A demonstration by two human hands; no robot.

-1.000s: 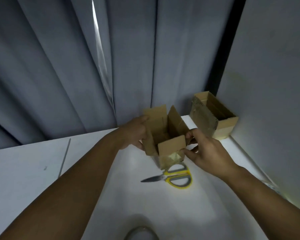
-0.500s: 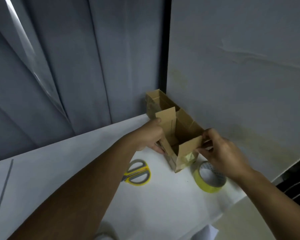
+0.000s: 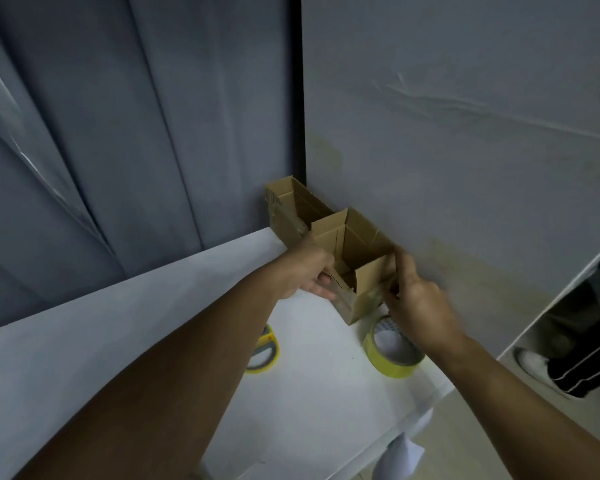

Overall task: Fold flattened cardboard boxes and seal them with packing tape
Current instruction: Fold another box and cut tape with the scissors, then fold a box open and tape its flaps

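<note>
A small open-topped cardboard box (image 3: 355,247) with its flaps up is held just above the white table (image 3: 309,393), close to the right wall. My left hand (image 3: 307,271) grips its left side, fingers curled under the edge. My right hand (image 3: 413,299) pinches the box's near right corner flap. A second open cardboard box (image 3: 291,209) stands behind it in the corner. A roll of yellow packing tape (image 3: 392,351) lies flat on the table below my right hand.
Yellow-handled scissors (image 3: 265,351) lie on the table, partly hidden by my left forearm. Grey curtains hang behind the table and a grey wall closes the right side. A person's shoe (image 3: 534,363) and dark trouser leg show on the floor at the right.
My view has swung right. Both hands have carried the box toward the corner, next to the second box by the wall. The tape roll came into view.
</note>
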